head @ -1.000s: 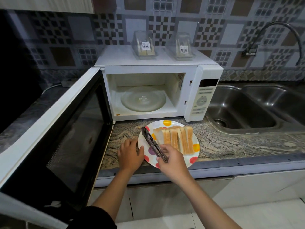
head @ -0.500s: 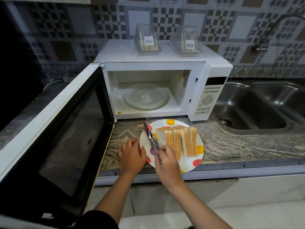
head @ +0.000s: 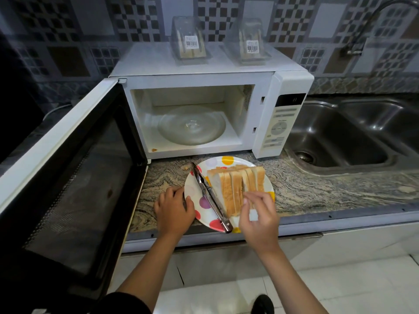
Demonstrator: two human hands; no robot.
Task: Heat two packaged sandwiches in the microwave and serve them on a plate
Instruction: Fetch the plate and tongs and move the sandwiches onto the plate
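The head camera showed the serving step nearly done: the sandwiches (head: 238, 189) stood on the polka-dot plate (head: 226, 160) at six o'clock of the open, empty microwave (head: 249, 91). The left hand (head: 174, 207) gripped the plate's nine-o'clock rim; the right hand (head: 258, 214) hovered loosely open, holding nothing, beside the tongs (head: 210, 196). Next probably called for closing the microwave door (head: 68, 177).

A double steel sink (head: 353, 141) is set into the veined stone counter (head: 317, 189), with a drain (head: 303, 156) in its near basin. A curved tap (head: 371, 23) rises from the patterned tile wall (head: 136, 23). A white cable (head: 56, 109) runs along the back left. White floor tiles (head: 340, 286) lie below.
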